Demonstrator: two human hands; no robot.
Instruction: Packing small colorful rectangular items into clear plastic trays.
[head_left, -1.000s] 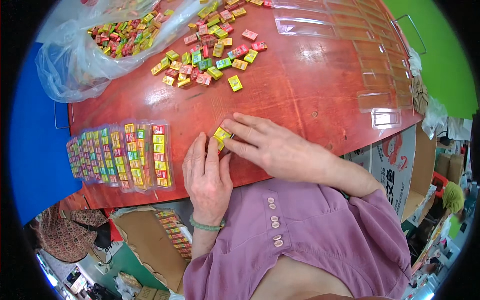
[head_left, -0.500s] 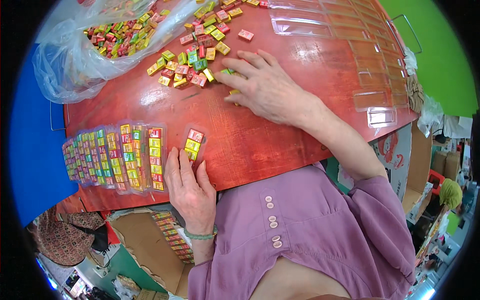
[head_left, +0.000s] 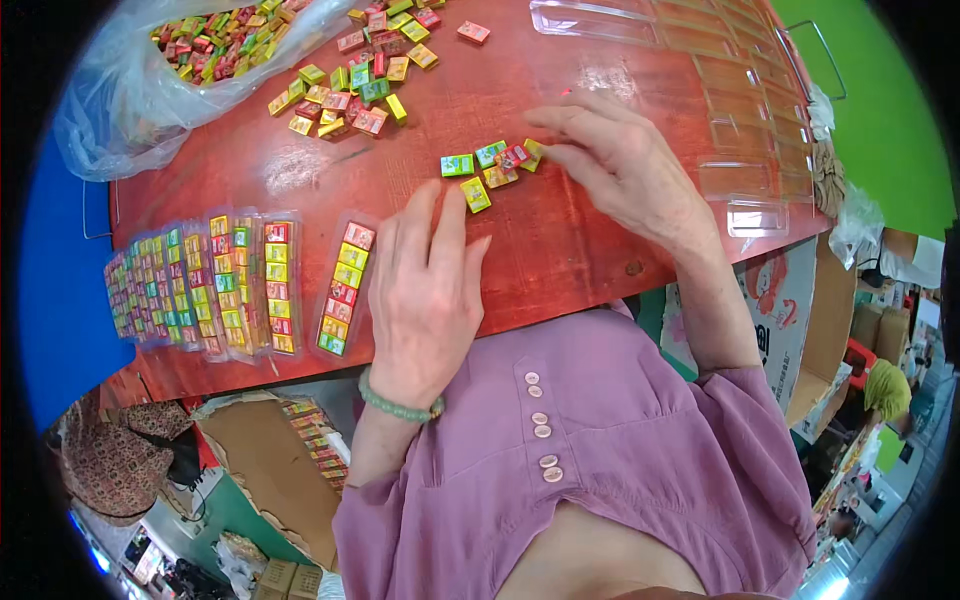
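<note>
A small group of candy-sized boxes (head_left: 501,177), yellow, green and red, lies on the red table between my hands. My left hand (head_left: 425,290) hovers at the group's near left side, fingers stretched out, fingertips by a yellow box (head_left: 475,194). On the group's right, my right hand (head_left: 632,172) has its thumb and fingers apart, the thumb close to another yellow box (head_left: 533,154); whether it touches is unclear. Left of my left hand lies a narrow clear plastic tray (head_left: 345,290) with a single row of boxes in it.
Several filled trays (head_left: 230,290) stand overlapping at the left. A loose pile of boxes (head_left: 365,85) lies at the back, beside a clear plastic bag (head_left: 110,110) full of them. Clear blister trays (head_left: 735,110) cover the right side. An open carton (head_left: 265,450) sits below the table edge.
My right hand has come from the pile toward me and right, and a small group of boxes now lies apart from the pile. My left hand has left the narrow tray and moved right.
</note>
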